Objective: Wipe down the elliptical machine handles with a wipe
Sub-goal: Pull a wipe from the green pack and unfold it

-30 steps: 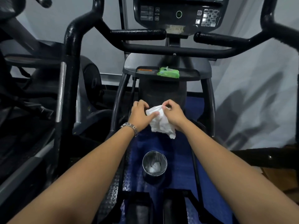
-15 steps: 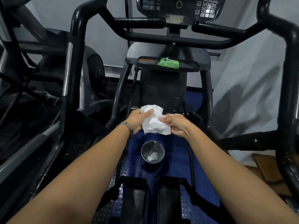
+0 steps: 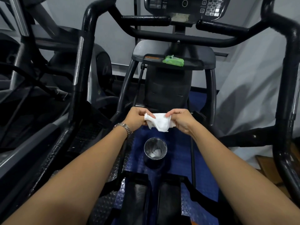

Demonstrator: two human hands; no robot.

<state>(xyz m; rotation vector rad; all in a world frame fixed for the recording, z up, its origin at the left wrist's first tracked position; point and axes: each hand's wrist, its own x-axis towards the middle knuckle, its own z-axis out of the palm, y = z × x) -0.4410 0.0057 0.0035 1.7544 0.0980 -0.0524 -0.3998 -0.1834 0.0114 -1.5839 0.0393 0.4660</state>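
Grey walls stand behind one black elliptical machine (image 3: 167, 88), which is placed on a blue studded floor mat (image 3: 178, 151). One crumpled white wipe (image 3: 158, 121) hangs in the air between two hands, in the middle of the scene, above the mat and touching no handle. The left hand (image 3: 136, 119) pinches its left edge with curled fingers, and the right hand (image 3: 180, 120) pinches its right corner. One metal wristwatch (image 3: 124, 126) sits on the left wrist. The machine has two tall curved black handles, the left handle (image 3: 88, 26) and the right handle (image 3: 290, 62). It also has two short black grips, the left grip (image 3: 146, 19) and the right grip (image 3: 219, 27), under the dark console (image 3: 183, 7), whose top is cut off. One green pack of wipes (image 3: 173, 61) lies on the dark tray (image 3: 194, 63), far behind the hands. One round metal bin (image 3: 155, 149) stands on the mat, nearer than the hands; something white inside is hard to make out. Two black pedals, the left pedal (image 3: 138, 200) and the right pedal (image 3: 168, 205), are cut off at the near edge. Another dark machine (image 3: 32, 78) on the left is difficult to read.
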